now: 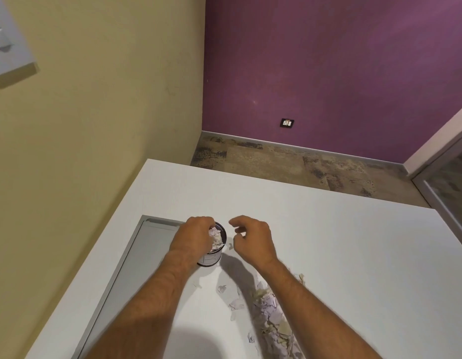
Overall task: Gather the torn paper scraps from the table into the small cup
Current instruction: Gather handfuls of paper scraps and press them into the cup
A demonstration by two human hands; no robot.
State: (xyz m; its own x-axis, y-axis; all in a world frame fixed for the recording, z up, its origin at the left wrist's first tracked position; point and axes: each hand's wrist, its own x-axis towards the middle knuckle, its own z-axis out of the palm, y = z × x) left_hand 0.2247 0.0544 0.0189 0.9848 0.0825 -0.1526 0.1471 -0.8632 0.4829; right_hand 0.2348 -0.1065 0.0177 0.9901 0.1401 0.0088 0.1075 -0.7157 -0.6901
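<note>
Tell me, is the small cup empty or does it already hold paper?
Not empty. The small cup stands upright, and paper scraps show heaped at its rim under the left hand.

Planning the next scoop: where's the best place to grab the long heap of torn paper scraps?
Pinch the long heap of torn pale paper scraps at its thick middle, from above. It lies loose and flat on the white table, so no edge offers a side grip. The right hand is nearest.
</note>
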